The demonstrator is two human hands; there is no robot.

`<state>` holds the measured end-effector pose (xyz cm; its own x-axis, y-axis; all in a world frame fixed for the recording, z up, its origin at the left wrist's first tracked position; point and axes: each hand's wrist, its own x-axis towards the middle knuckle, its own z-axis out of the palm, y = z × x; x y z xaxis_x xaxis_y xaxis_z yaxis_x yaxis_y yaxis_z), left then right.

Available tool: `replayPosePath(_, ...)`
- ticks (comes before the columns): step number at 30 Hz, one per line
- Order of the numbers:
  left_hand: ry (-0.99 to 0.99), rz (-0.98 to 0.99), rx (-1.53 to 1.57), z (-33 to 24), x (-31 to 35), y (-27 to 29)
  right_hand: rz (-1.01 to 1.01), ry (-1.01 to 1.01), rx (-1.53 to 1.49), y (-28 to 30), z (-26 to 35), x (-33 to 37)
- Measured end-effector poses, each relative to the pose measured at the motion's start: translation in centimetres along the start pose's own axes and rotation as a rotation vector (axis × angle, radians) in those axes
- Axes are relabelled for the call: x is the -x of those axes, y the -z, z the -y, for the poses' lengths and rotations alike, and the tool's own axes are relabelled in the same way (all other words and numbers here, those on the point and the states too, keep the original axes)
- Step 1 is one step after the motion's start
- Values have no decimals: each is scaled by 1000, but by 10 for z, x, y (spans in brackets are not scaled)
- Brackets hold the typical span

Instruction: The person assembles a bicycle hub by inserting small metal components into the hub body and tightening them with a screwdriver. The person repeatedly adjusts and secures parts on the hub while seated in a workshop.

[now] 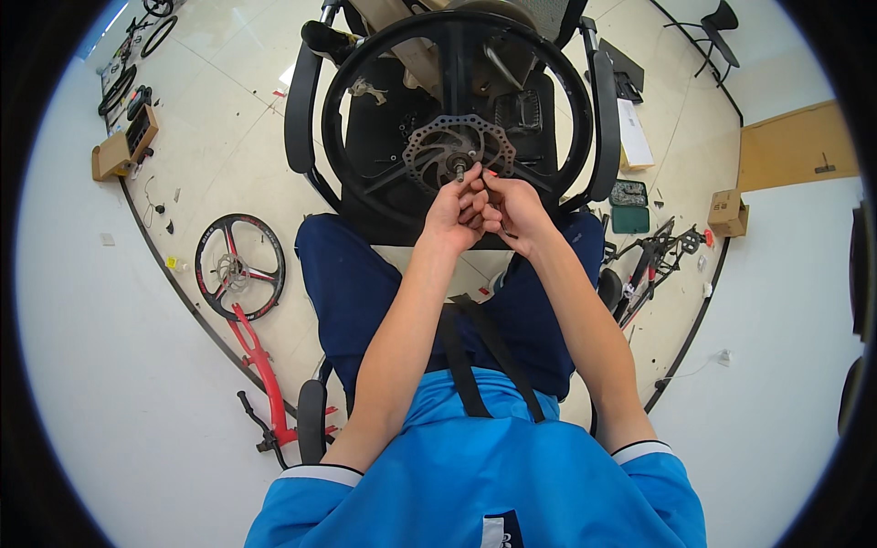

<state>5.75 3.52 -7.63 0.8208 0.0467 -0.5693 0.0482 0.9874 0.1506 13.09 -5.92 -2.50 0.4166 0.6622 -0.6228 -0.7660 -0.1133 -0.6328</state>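
A black wheel (332, 119) with thick spokes lies on the black seat of an office chair in front of me. At its hub sits a metal brake disc (422, 146) with holes round its edge, and a threaded axle (459, 171) sticks out toward me. Just right of the axle, my left hand (457, 212) has its fingers curled and pinched together. Close against it, my right hand (519, 210) is closed too, thumb and fingertips meeting beside a tiny red spot. Whatever sits between the fingertips is too small to name.
Armrests (300, 114) flank the wheel. An open tool case (519, 111) and small metal parts lie on the seat. On the floor are another wheel (239, 265), a red bike frame (265, 370), a dark frame (653, 265), a green case (630, 219) and cardboard boxes (728, 213).
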Motion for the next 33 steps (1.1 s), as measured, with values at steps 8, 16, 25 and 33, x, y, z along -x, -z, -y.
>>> replayPosePath(8, -72, -136, -34, 4, 2, -14, -49, 119, 241, -10, 2, 7)
replayPosePath(16, -140, -101, -47, 3, 4, -11, -155, 196, 194, -10, -2, 4)
replayPosePath(25, -143, -71, -5, 4, 9, -11, -106, 200, 169, -7, -6, 4)
replayPosePath(33, -97, 67, 84, 6, 2, -4, -74, 159, 229, -12, 1, 8)
